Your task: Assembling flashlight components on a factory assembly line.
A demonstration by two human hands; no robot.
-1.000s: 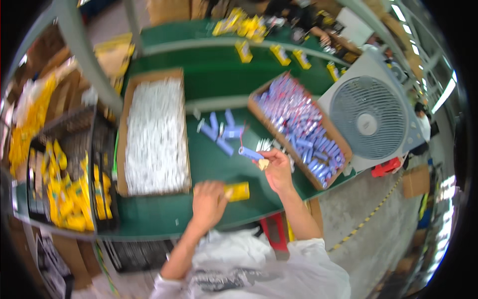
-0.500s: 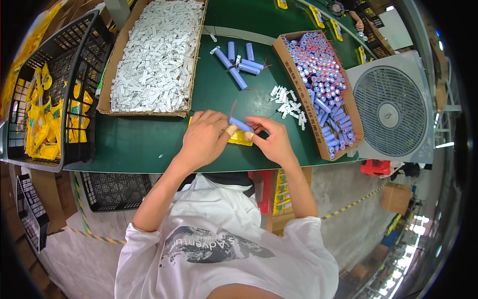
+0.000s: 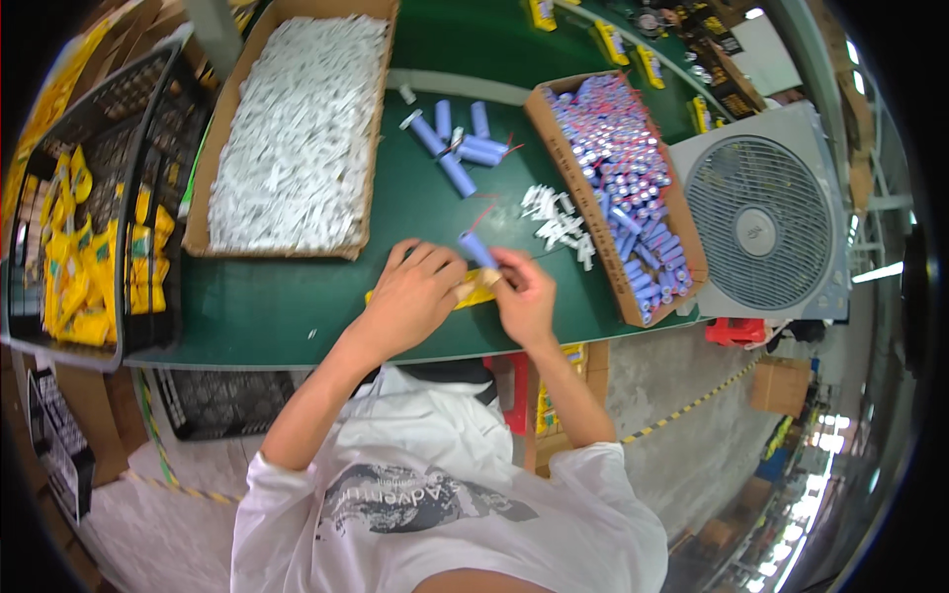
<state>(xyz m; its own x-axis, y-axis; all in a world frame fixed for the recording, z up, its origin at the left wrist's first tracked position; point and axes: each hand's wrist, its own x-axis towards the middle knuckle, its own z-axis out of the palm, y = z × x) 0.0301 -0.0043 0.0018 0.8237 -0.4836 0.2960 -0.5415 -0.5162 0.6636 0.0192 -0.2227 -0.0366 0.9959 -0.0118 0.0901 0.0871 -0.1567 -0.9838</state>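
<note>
My right hand [image 3: 526, 302] pinches a blue-purple cylindrical battery cell [image 3: 475, 246] between thumb and fingers. The cell tilts, and a thin red wire rises from its far end. Below it on the green worktable lies a yellow plastic shell [image 3: 478, 295], partly hidden by both hands. My left hand [image 3: 415, 295] is curled over the shell's left part, its thumb close to the right thumb; the fingers' undersides are hidden. Both thumbs carry tan wrappings. Further up the table lie several loose cells [image 3: 479, 150] and a small pile of white plastic pieces [image 3: 559, 225].
A cardboard tray of white pieces [image 3: 297, 138] stands left, beside a black crate [image 3: 124, 331] with yellow shells. On the right are a cardboard box of wired cells [image 3: 625, 188] and a grey box fan [image 3: 756, 212]. More yellow units [image 3: 611, 44] line the far side.
The cell has left the left hand's fingers and is now in the right hand alone, more upright. The left hand has lowered over the yellow shell. The whole view has shifted slightly.
</note>
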